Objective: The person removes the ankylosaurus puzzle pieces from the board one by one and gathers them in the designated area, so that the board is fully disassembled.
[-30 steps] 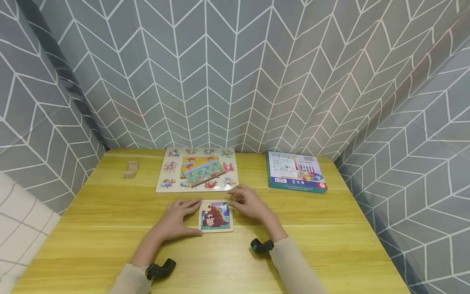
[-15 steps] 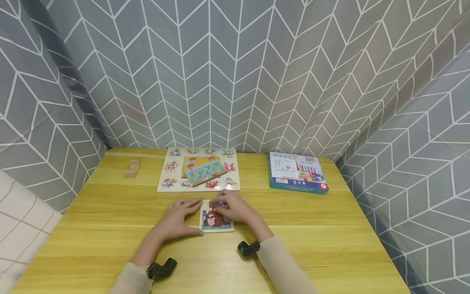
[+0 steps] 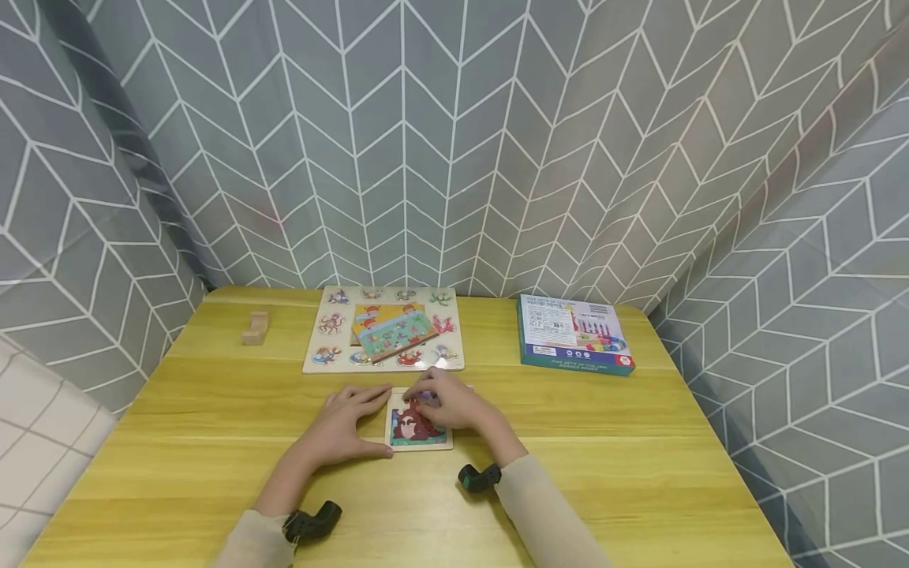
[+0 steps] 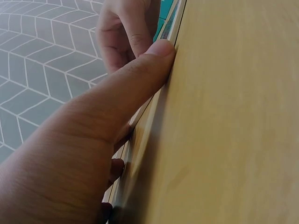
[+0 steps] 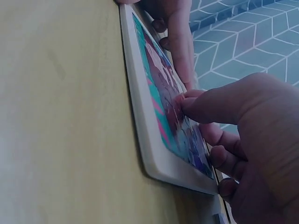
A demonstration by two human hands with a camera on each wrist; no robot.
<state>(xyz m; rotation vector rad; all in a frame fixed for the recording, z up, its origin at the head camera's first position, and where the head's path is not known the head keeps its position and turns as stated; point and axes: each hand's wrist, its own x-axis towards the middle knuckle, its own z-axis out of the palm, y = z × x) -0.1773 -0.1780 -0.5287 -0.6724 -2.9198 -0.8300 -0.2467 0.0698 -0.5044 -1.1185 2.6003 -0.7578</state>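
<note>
- Head view: a small square wooden picture puzzle (image 3: 417, 426) lies flat on the yellow wooden surface (image 3: 604, 442), near the front edge.
- Left hand (image 3: 339, 426) rests beside the puzzle's left edge, fingers (image 3: 369, 394) straight, thumb pressed against the frame.
- Right hand (image 3: 456, 406) lies over the puzzle's upper right part, fingers (image 5: 196, 105) curled with their tips on the picture; a pinch cannot be made out.
- Behind it lie a larger animal puzzle board (image 3: 383, 330), a small wooden block (image 3: 256, 327) and a teal box (image 3: 574, 333).

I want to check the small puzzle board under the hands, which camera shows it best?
The head view: it shows the small puzzle board whole from above, flat on the table, the left hand against its left edge and the right hand on its picture. The right wrist view shows it edge-on; the left wrist view shows only an edge.
</note>
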